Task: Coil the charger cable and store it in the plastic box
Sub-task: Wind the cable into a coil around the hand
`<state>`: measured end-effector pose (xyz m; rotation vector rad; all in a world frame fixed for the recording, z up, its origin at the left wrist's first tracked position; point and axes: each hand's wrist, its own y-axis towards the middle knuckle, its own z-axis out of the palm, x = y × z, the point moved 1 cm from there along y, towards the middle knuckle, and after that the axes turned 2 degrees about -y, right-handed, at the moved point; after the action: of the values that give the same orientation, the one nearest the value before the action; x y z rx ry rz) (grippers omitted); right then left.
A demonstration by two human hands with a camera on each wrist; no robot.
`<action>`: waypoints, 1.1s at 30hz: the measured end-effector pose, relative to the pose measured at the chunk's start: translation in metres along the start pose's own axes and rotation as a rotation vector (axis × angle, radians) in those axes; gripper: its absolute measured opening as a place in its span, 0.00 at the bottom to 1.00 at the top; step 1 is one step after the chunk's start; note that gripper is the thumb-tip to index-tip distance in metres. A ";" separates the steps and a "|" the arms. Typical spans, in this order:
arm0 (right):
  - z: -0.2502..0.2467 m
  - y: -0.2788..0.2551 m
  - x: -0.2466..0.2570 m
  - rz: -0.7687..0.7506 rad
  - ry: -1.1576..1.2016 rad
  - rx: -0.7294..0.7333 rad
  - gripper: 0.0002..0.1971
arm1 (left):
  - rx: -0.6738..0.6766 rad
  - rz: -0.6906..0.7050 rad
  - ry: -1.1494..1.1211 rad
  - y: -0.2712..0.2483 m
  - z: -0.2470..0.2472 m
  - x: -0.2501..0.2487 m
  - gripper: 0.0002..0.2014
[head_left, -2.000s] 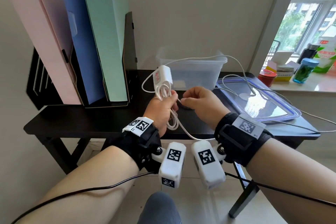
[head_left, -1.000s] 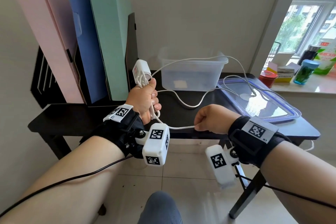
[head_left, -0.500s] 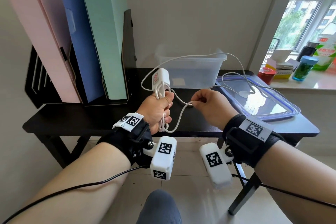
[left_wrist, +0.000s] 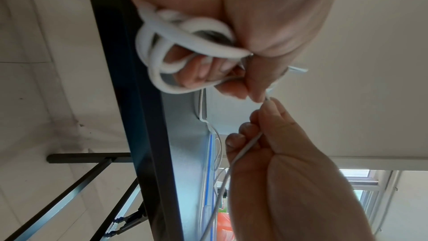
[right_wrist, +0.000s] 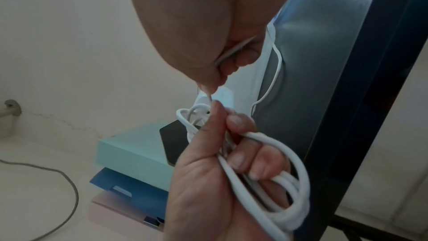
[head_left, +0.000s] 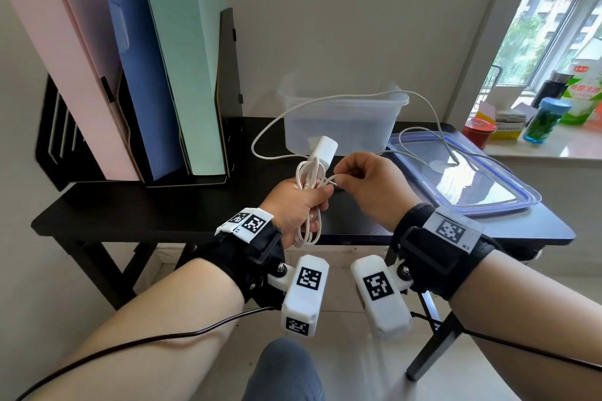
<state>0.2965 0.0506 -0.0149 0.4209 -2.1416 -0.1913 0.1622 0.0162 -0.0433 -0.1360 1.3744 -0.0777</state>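
My left hand (head_left: 301, 205) grips a bundle of white charger cable (head_left: 309, 177) loops, with the white charger plug (head_left: 324, 149) sticking up above the fist. The loops hang below the fingers (right_wrist: 261, 168) in the right wrist view. My right hand (head_left: 361, 179) pinches the loose cable strand right beside the left thumb. That strand (left_wrist: 243, 151) runs through the right fingers in the left wrist view. The rest of the cable arcs over the clear plastic box (head_left: 342, 120) at the back and ends on the lid (head_left: 456, 179).
A black file rack (head_left: 228, 91) with pink, blue and green folders stands at the left on the black table (head_left: 130, 215). The blue-rimmed box lid lies at the right. Bottles and tins (head_left: 547, 120) line the window sill beyond.
The hands came together in front of the box. The right hand brought the strand up to the left thumb, adding another loop to the bundle, and the slack between the hands is gone.
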 end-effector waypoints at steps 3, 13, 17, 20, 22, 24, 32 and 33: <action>-0.005 -0.002 -0.005 -0.024 -0.098 -0.008 0.05 | -0.026 0.027 0.039 0.002 -0.001 0.002 0.09; -0.029 -0.004 -0.011 0.042 -0.168 -0.066 0.06 | -0.090 0.064 0.005 0.004 0.013 0.001 0.14; -0.034 -0.006 -0.012 0.136 0.087 -0.108 0.07 | 0.014 -0.006 -0.165 0.001 0.027 0.000 0.07; -0.039 -0.012 -0.011 0.215 0.316 -0.105 0.08 | 0.044 0.002 -0.132 -0.001 0.040 0.001 0.05; -0.044 -0.016 -0.009 0.238 0.423 -0.079 0.08 | 0.063 0.009 -0.116 0.000 0.047 0.001 0.06; -0.050 -0.020 -0.007 0.244 0.471 -0.044 0.07 | 0.088 0.023 -0.104 0.003 0.054 0.004 0.10; -0.068 -0.027 -0.005 0.202 0.332 0.023 0.06 | 0.178 0.066 -0.048 0.003 0.089 0.012 0.09; -0.069 -0.028 -0.006 0.201 0.326 0.018 0.06 | 0.173 0.065 -0.042 0.003 0.093 0.012 0.09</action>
<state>0.3627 0.0279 0.0119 0.2268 -1.8500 0.0113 0.2555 0.0222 -0.0380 0.0517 1.3233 -0.1376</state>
